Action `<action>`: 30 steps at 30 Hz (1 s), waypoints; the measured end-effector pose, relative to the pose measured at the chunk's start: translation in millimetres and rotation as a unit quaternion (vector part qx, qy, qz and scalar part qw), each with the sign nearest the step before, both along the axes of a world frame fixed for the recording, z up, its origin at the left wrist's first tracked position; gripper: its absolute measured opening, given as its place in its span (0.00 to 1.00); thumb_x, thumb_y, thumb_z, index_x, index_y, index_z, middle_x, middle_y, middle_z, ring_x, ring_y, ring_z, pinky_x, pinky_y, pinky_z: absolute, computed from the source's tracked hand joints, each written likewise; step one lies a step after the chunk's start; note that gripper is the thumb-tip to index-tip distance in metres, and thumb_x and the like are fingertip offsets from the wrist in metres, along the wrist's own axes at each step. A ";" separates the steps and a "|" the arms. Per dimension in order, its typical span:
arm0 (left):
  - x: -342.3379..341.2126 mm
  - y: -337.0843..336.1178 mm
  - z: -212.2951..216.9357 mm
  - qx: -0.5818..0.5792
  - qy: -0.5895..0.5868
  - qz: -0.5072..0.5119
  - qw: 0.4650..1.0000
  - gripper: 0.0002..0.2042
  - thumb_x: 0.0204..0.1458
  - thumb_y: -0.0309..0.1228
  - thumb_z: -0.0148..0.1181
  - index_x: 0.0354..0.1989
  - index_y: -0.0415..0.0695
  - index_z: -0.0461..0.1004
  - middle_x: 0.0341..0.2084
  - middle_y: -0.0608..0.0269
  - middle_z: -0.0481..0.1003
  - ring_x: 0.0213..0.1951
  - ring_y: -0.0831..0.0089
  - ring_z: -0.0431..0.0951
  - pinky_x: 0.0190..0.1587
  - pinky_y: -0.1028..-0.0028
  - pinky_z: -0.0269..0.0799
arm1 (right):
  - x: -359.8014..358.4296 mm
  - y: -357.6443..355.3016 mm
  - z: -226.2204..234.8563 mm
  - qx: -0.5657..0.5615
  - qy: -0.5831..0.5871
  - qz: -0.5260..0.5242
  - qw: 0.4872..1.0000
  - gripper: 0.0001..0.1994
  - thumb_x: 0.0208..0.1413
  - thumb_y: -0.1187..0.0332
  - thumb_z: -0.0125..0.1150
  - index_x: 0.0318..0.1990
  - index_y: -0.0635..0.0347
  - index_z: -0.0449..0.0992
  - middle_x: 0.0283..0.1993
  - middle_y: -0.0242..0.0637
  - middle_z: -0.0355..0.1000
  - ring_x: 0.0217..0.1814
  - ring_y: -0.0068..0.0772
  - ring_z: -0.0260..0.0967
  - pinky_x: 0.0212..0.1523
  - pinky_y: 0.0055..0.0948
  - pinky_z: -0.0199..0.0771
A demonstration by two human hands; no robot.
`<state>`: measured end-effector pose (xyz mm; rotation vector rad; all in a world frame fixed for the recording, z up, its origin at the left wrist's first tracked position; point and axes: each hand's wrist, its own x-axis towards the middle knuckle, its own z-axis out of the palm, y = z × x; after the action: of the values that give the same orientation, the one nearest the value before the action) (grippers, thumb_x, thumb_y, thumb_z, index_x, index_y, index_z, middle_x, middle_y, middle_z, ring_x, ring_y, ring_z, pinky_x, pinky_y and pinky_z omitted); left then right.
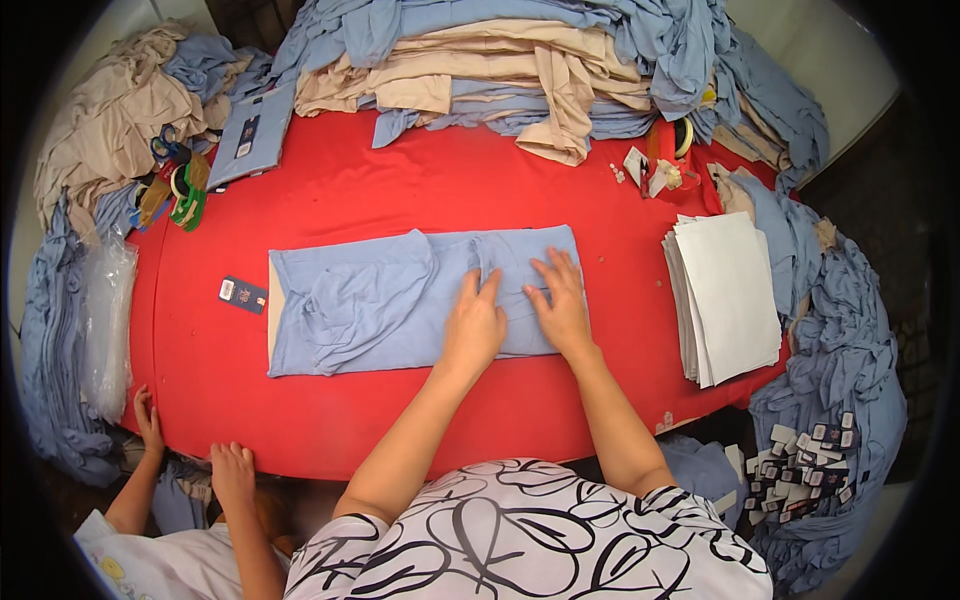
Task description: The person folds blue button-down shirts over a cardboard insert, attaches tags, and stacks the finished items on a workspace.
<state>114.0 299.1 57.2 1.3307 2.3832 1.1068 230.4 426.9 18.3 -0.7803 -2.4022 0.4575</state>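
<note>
Your left hand (473, 325) and right hand (562, 305): side by side, palms flat, open on folded blue garment (400, 300), mid red table (400, 190). Press evenly, smoothing rightward, edges kept square.

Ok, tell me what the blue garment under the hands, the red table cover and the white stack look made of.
Blue garment: soft matte knit fabric, probably jersey; it creases and bunches under the left hand and right hand. Red cover: matte cloth, maybe felt; no shine. White stack: stiff flat sheets, likely card or paper; crisp edges.
</note>
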 end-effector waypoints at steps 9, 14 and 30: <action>-10.4 -8.6 -30.5 0.003 0.213 0.022 0.977 0.23 0.52 0.35 0.66 0.57 0.41 0.74 0.57 0.54 0.68 0.53 0.56 0.67 0.54 0.58 0.62 | 30.4 17.1 49.1 -0.310 -0.067 -0.182 0.931 0.20 0.53 0.59 0.70 0.44 0.65 0.75 0.42 0.40 0.71 0.42 0.34 0.69 0.45 0.34 0.73; 4.5 -8.0 31.0 0.114 -0.266 0.006 0.957 0.21 0.57 0.37 0.63 0.55 0.38 0.74 0.51 0.51 0.73 0.53 0.62 0.72 0.55 0.63 0.67 | 12.0 -20.1 79.3 -0.498 0.146 0.150 0.841 0.17 0.62 0.60 0.59 0.49 0.66 0.73 0.51 0.47 0.74 0.53 0.40 0.72 0.58 0.38 0.69; -241.6 -196.7 -18.5 -0.190 0.001 0.344 0.919 0.22 0.53 0.40 0.64 0.54 0.42 0.76 0.52 0.46 0.73 0.50 0.53 0.76 0.56 0.60 0.70 | -41.3 -54.2 68.1 -0.519 0.058 0.168 0.836 0.22 0.66 0.65 0.49 0.64 0.66 0.66 0.61 0.45 0.70 0.63 0.39 0.69 0.61 0.34 0.70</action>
<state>-127.6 102.4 38.7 0.3600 2.9496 0.6835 189.1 372.7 86.4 -0.6757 -2.0425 1.9791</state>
